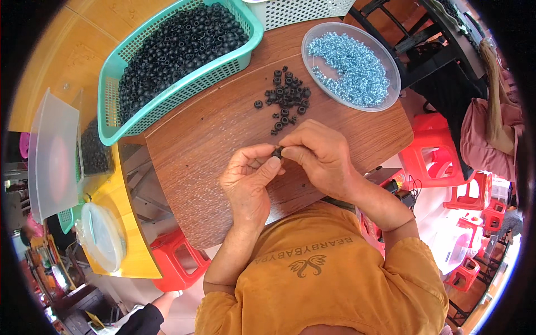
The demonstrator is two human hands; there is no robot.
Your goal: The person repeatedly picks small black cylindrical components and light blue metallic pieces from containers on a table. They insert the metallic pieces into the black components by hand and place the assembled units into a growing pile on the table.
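Observation:
Over the near part of the brown wooden table [190, 167], my two hands meet fingertip to fingertip. Thumb and forefinger of my left hand [248, 174] pinch a small black part [277, 152], dark and partly hidden by the fingers. From the other side my right hand [321, 159] grips the same part between thumb and bent forefinger. Just beyond them lies a loose pile of small black ring-like parts [289, 95], some with smaller pieces attached. A round clear tub [392, 84] of shiny light-blue small pieces [352, 70] stands to the far right of the pile.
A teal basket [195, 78] full of black parts [178, 53] stands at the far left, beside a white basket [301, 12]. Left of the table, a yellow surface [134, 234] bears a round lidded container [102, 237]. Red stools [176, 259] stand around; another person's leg shows lower left.

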